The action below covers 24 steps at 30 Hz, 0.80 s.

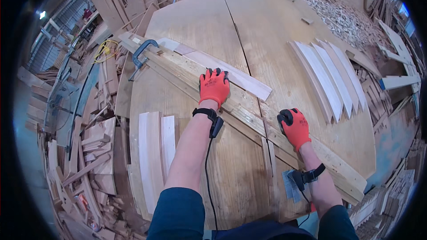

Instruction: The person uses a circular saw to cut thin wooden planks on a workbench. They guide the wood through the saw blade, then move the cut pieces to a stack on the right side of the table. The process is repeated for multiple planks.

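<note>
A long rough wooden beam [249,120] runs diagonally across the plywood workbench [200,22]. A grey screw clamp [141,52] pins its far left end. A thin pale strip of wood [240,80] lies against the beam's far side. My left hand [214,87], in a red glove, lies across the beam with its fingertips pressing down on the pale strip. My right hand [294,126], also in a red glove, rests further right on the beam, its fingers curled over the beam's far edge. Each wrist wears a black strap with a cable.
Several pale curved slats [331,78] lie fanned out to the right. Two or three pale boards [153,160] sit at the bench's near left. A grey sanding sheet [288,186] is under my right wrist. Offcuts [89,151] pile on the left, wood chips [347,18] at the far right.
</note>
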### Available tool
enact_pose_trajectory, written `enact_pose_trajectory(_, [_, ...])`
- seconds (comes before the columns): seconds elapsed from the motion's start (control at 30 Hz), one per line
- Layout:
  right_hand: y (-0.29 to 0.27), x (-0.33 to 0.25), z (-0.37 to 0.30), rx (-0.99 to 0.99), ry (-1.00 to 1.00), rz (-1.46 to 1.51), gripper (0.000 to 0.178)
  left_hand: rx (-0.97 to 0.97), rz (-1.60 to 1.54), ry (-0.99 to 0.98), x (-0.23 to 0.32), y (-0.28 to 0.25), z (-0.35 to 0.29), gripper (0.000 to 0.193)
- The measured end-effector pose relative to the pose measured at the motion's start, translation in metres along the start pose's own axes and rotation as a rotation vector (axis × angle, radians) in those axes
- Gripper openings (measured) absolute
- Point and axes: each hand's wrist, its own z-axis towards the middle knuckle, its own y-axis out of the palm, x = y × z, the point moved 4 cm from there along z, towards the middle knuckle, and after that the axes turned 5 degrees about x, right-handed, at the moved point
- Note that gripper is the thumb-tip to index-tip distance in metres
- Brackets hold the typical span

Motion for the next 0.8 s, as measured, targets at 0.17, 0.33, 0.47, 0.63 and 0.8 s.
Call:
enact_pose_trajectory(0.17, [0.032,0.012,-0.018,0.075,0.036,0.041,0.024,-0.008,-0.021,0.047,-0.013,0.022,-0.003,0.049])
enact_pose_trajectory(0.33, [0.058,0.023,-0.028,0.114,0.039,0.042,0.024,0.044,-0.024,0.087,-0.023,0.040,-0.006,0.048])
enact_pose_trajectory(0.47, [0.068,0.018,-0.031,0.123,0.053,0.028,0.024,0.050,-0.010,0.113,-0.031,0.043,-0.006,0.049])
enact_pose_trajectory(0.63, [0.076,0.022,-0.037,0.138,0.039,0.047,0.025,0.067,-0.024,0.113,-0.035,0.048,-0.008,0.049])
enact_pose_trajectory(0.8, [0.065,0.015,-0.037,0.132,0.062,0.053,0.026,0.018,-0.052,0.128,-0.031,0.039,-0.007,0.047])
